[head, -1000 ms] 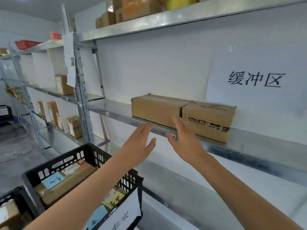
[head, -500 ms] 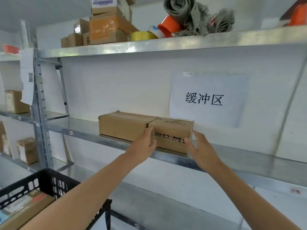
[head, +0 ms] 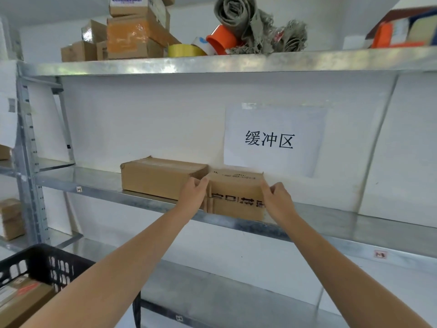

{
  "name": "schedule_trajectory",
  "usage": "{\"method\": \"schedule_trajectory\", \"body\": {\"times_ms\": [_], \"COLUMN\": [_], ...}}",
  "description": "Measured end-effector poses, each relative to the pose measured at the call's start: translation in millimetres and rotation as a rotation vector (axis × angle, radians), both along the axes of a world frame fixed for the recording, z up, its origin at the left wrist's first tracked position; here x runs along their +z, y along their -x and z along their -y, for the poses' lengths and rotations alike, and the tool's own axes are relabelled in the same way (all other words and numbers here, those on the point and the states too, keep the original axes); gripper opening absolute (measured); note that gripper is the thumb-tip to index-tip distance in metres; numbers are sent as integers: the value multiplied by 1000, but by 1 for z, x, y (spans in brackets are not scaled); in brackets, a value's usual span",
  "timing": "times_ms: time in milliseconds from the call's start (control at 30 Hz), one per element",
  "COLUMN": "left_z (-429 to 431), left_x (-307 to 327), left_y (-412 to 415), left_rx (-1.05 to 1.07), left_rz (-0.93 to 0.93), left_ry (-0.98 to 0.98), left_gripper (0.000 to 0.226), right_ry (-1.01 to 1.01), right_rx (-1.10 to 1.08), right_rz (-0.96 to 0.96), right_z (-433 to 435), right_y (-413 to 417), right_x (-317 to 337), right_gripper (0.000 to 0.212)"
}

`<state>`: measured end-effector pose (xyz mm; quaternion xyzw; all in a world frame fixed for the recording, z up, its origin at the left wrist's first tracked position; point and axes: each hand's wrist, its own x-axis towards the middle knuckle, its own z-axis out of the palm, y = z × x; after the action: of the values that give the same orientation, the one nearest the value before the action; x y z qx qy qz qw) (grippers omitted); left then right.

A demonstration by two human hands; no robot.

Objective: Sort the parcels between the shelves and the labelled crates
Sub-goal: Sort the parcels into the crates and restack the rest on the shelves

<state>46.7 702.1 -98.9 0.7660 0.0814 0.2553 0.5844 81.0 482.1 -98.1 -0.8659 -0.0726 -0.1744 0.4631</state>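
Galvanised shelf [head: 331, 220] (white wall [head: 142, 119] behind); parcel [head: 236, 185] on it, gripped.

The printed box [head: 236, 197] stands hard against the plain box [head: 160, 177] on its left, so no passage shows between them. The left hand [head: 192, 194] grips at that seam. To the right, where the right hand [head: 276, 200] grips the box's other end, the middle shelf [head: 343, 223] runs open. Above both boxes there is tall free room up to the upper shelf [head: 212, 63]. The wall [head: 142, 126] closes the far side. Near and low on the left stands the black crate [head: 47, 263].
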Motion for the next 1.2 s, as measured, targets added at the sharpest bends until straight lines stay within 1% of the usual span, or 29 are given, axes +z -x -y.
{"method": "schedule_trajectory", "body": {"times_ms": [67,133,167,200,267,333,400,467,533,600,733,800,867,933,1000,1033,1100,1133,1200], "left_z": [2,6,8,9,8,6,4,2,-1,-3,-13,-18,-22,-25,-28,-31,-34,-35,-40], "left_x": [4,9,11,13,11,5,0,-3,-6,-13,-30,-40,-53,-63,-71,-76,-82,-86,-97], "left_y": [5,12,16,19,22,28,35,45,57,71,98,111,123,135,144,147,153,157,164], "left_rx": [-39,-55,-69,-100,-158,-171,-167,-144,-129,-131,-104,-82,-30,-8,-3,2,21,32,48], "left_rz": [-71,-161,-206,-231,-227,-185,-122,-36,42,85,115,134,183,162,127,118,114,107,99], "left_ry": [56,25,33,72,190,276,309,316,309,290,285,257,202,228,242,231,216,203,171], "left_gripper": [38,42,41,39,41,33,29,27,22,18,16,13,20,16,36,42,36,30,24], "right_ry": [-50,-134,-163,-157,-83,-13,-35,-108,-194,-199,-92,42,137,113,69,49,19,16,24], "right_rx": [-25,18,52,78,82,68,98,143,200,243,267,212,190,238,293,319,363,378,413], "right_rz": [-71,-255,-349,-398,-360,-256,-174,-129,-112,-94,-69,-27,8,16,21,9,-14,-14,-27], "right_z": [7,10,12,13,16,19,23,24,23,22,13,7,2,-3,-9,-12,-19,-21,-25], "right_y": [-1,2,5,8,12,15,19,27,36,44,59,65,72,78,81,82,84,85,87], "right_x": [4,8,10,12,14,12,6,2,-2,-6,-21,-30,-39,-49,-58,-61,-68,-72,-79], "right_gripper": [53,66,70,75,81,76,67,58,50,48,52,53,58,54,42,36,28,30,42]}}
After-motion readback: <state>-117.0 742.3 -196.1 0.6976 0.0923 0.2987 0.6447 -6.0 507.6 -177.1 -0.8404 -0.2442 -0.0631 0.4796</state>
